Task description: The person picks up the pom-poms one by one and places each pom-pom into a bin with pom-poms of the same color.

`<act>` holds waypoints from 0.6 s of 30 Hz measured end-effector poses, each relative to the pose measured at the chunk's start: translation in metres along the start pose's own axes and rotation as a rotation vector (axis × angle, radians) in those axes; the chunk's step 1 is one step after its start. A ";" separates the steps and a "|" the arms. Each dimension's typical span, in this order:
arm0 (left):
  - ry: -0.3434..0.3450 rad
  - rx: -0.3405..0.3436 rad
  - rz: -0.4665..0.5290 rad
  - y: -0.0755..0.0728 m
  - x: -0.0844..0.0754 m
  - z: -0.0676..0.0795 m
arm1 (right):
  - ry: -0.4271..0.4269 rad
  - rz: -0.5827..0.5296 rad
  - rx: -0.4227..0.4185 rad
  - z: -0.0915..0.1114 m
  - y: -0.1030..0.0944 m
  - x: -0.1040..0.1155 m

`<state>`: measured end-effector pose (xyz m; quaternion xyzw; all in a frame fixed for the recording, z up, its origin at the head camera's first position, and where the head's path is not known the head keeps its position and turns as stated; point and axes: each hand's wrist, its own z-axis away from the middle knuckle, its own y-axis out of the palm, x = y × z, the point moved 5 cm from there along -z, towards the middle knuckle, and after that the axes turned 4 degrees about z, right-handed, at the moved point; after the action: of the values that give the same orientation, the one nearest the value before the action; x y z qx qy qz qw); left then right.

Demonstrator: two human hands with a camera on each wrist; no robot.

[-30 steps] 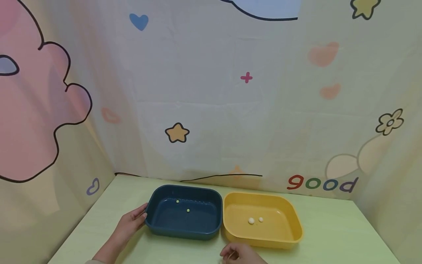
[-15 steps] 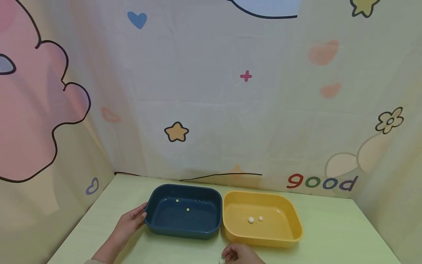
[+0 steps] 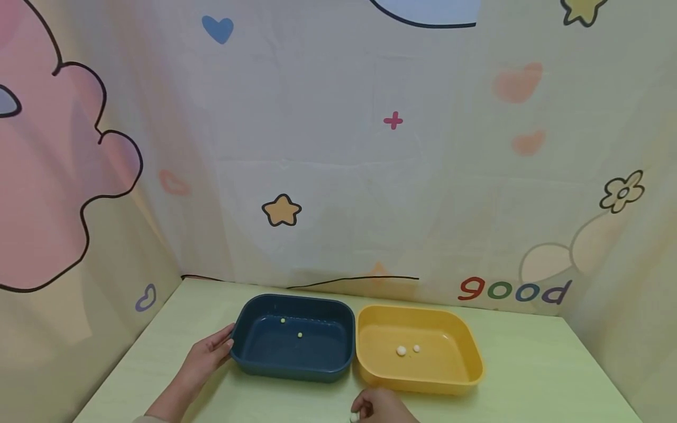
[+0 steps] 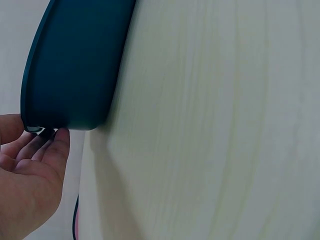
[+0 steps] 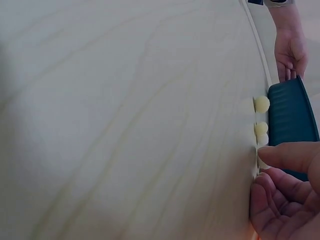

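With left hand (image 3: 203,358), gripping the blue tray (image 3: 291,374) at its left end; with right hand (image 3: 385,405), pinching a pale ball (image 3: 354,417) near the blue tray's front right corner, close to yellowish balls (image 5: 262,104).

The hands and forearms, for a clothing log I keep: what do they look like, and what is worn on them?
The left hand and right hand are bare: no gloves or rings show. The left forearm is slim and uncovered up to a pale, greyish sleeve. Any right sleeve is out of frame.
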<state>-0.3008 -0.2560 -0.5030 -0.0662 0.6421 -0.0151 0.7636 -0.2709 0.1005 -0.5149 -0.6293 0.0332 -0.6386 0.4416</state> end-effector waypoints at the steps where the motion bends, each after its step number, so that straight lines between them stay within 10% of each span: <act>1: 0.000 0.000 -0.002 0.000 0.000 0.000 | -0.008 0.011 -0.002 0.000 0.000 0.000; 18: 0.002 -0.010 0.007 0.001 -0.001 0.000 | 0.064 -0.087 0.012 0.003 -0.005 -0.009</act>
<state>-0.3007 -0.2549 -0.5025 -0.0679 0.6430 -0.0094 0.7628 -0.2728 0.1102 -0.5186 -0.6069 0.0160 -0.6770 0.4160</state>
